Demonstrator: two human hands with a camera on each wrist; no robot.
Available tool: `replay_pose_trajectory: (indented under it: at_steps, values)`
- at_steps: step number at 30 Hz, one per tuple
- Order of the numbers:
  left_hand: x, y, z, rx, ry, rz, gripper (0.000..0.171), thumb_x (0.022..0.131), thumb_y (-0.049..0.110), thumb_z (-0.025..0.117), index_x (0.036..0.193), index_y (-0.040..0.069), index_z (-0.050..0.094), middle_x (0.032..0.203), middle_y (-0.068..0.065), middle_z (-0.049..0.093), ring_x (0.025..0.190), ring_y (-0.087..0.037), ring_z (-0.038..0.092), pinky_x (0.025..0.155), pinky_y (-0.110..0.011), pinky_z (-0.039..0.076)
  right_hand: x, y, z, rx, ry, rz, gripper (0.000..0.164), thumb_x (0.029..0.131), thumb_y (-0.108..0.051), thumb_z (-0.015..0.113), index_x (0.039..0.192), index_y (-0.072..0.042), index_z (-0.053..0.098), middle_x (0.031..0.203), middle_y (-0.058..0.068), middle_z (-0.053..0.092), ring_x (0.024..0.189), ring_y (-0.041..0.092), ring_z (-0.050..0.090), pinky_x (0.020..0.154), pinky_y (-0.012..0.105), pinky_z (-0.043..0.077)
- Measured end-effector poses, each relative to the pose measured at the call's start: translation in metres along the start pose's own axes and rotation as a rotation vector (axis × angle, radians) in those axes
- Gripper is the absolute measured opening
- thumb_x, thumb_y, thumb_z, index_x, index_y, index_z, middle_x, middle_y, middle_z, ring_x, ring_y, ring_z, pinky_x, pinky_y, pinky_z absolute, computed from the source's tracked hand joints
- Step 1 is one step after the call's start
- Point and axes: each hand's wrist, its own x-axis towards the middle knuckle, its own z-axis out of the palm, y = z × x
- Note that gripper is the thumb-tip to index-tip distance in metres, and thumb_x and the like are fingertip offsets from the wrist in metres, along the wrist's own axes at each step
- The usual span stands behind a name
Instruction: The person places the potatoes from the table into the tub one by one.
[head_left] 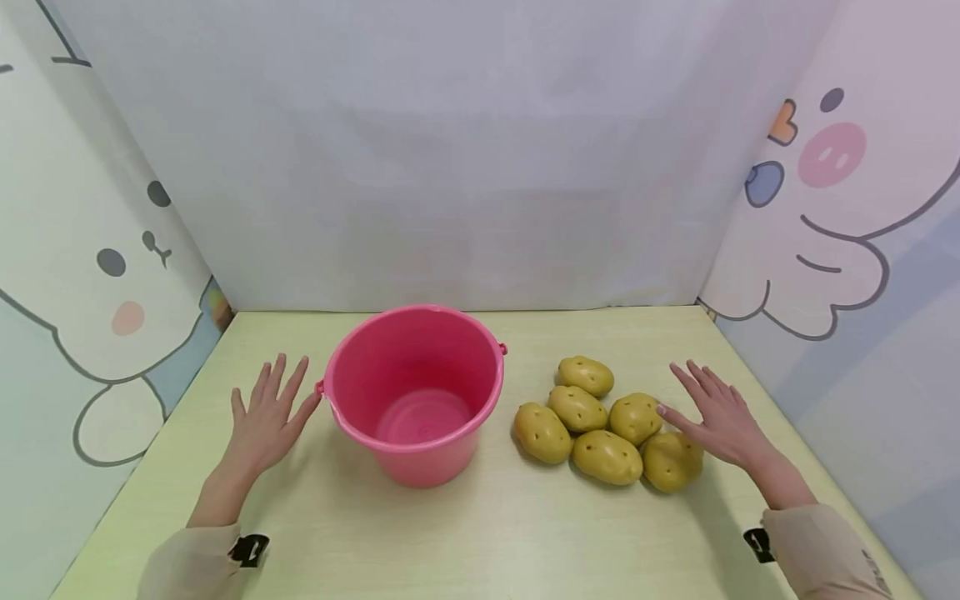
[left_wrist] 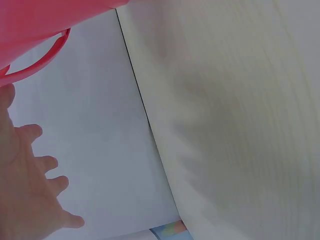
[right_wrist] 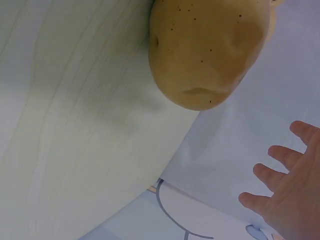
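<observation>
A pink bucket (head_left: 423, 462) stands upright on the table, and nothing shows inside it. My left hand (head_left: 266, 423) is at the bucket's left side with fingers spread, thumb tip close by the rim's handle lug; it holds nothing. In the left wrist view the bucket's handle (left_wrist: 42, 62) hangs along its side near my fingertips. Several yellow-brown potatoes (head_left: 607, 457) lie grouped to the right of the bucket. Over the right edge of that group my right hand (head_left: 723, 425) hovers, fingers spread and holding nothing. The nearest potato (right_wrist: 207, 50) looms large in the right wrist view.
The pale wood-grain table (head_left: 510, 542) runs back to a plain light wall (head_left: 480, 208). Side panels with cartoon animals (head_left: 832, 192) border it left and right. Both forearms wear light sleeves (head_left: 195, 562) with black straps at the wrists.
</observation>
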Motion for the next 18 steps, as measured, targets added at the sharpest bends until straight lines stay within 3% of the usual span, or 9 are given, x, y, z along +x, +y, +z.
replay_pose_trajectory:
  at_steps: [6, 11, 18]
  values:
    - [0.005, 0.006, -0.012, -0.094, 0.060, 0.013, 0.057, 0.093, 0.036, 0.037, 0.141, 0.011, 0.018, 0.141, -0.024, 0.012, 0.128, -0.040, 0.005, 0.090, -0.067, -0.006, 0.003, -0.003, -0.008, 0.085, -0.056, 0.009, 0.069, 0.087, -0.038, 0.052, 0.139, -0.006, 0.022, 0.136, 0.028, 0.022, 0.119, 0.049, 0.021, 0.087, 0.064, 0.019]
    - [0.011, 0.018, -0.024, -0.130, 0.101, 0.059, 0.056, 0.094, 0.035, 0.037, 0.141, 0.011, 0.019, 0.142, -0.022, 0.014, 0.128, -0.039, 0.007, 0.091, -0.066, -0.004, 0.004, -0.006, -0.012, 0.167, -0.117, -0.001, 0.063, 0.089, -0.035, 0.050, 0.138, -0.005, 0.025, 0.135, 0.027, 0.025, 0.119, 0.047, 0.023, 0.087, 0.064, 0.020]
    - [0.019, 0.038, -0.033, -0.164, 0.092, 0.140, 0.057, 0.092, 0.033, 0.041, 0.141, 0.011, 0.021, 0.141, -0.019, 0.017, 0.127, -0.037, 0.012, 0.093, -0.064, 0.000, 0.006, -0.018, -0.015, 0.291, -0.211, -0.001, 0.058, 0.090, -0.035, 0.048, 0.137, -0.007, 0.028, 0.135, 0.017, 0.032, 0.117, 0.038, 0.034, 0.087, 0.059, 0.029]
